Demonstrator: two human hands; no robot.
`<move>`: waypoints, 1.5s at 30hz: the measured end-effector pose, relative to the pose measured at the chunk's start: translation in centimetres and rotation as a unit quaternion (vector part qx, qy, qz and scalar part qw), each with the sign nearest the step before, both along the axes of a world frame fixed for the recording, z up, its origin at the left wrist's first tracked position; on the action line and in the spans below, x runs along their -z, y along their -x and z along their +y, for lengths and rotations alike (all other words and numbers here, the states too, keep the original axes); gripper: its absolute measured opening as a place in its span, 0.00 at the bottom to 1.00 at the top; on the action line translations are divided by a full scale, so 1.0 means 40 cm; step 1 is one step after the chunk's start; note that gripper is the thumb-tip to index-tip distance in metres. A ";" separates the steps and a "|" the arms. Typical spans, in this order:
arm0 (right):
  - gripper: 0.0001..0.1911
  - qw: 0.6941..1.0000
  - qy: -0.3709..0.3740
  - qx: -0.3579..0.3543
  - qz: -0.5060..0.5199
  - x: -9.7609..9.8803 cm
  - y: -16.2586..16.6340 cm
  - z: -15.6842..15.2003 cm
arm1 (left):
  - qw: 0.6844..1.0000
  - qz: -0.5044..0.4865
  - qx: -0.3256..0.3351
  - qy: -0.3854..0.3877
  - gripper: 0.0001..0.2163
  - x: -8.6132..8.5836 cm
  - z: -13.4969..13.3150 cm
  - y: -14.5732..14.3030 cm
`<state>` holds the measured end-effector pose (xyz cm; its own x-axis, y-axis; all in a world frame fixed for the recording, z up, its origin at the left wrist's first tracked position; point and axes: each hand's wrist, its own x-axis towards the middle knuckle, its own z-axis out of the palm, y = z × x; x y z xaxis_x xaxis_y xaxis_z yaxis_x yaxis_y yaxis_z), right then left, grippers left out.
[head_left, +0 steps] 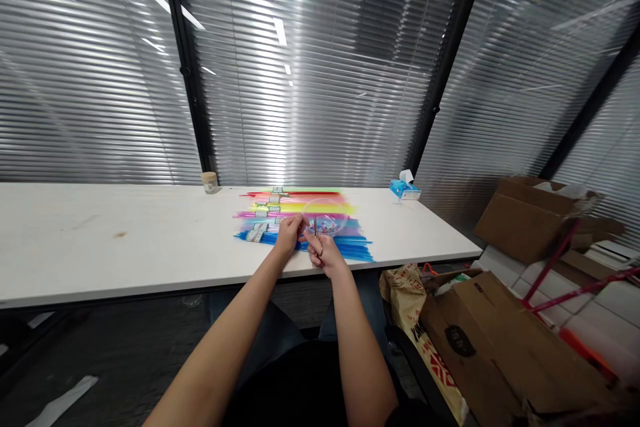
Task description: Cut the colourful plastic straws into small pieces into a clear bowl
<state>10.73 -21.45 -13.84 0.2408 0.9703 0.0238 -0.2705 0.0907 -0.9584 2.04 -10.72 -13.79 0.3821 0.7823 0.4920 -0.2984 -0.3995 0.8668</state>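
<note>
My right hand grips a pair of scissors, its fingers in the handles and the blades pointing up and away. Close beside it on the left, my left hand is closed in a pinch; what it holds is too small to make out. Just beyond both hands stands a clear plastic bowl with small coloured bits in its bottom. Under and around it lie bundles of long thin straws, among them blue straws, yellow straws and red straws. Printed wrappers band their left parts.
A small jar with a wooden-coloured lid stands at the back edge of the white table. A blue tissue pack sits at the back right. Cardboard boxes and a paper sack crowd the floor on the right. Blinds rise behind the table.
</note>
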 end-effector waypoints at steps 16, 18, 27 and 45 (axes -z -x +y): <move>0.19 1.000 0.007 -0.007 -0.013 -0.004 -0.006 -0.005 | 1.000 0.006 0.008 0.007 0.22 0.006 0.007 -0.001; 0.18 1.000 0.006 -0.007 -0.011 -0.004 -0.006 -0.006 | 1.000 0.005 0.008 0.007 0.22 0.008 0.009 -0.002; 0.19 1.000 0.007 -0.011 -0.010 -0.008 -0.003 -0.010 | 1.000 0.001 0.007 0.007 0.22 0.009 0.010 -0.003; 0.22 0.999 0.003 0.037 -0.003 -0.005 0.006 -0.011 | 0.999 -0.025 -0.045 0.001 0.30 0.007 0.014 -0.011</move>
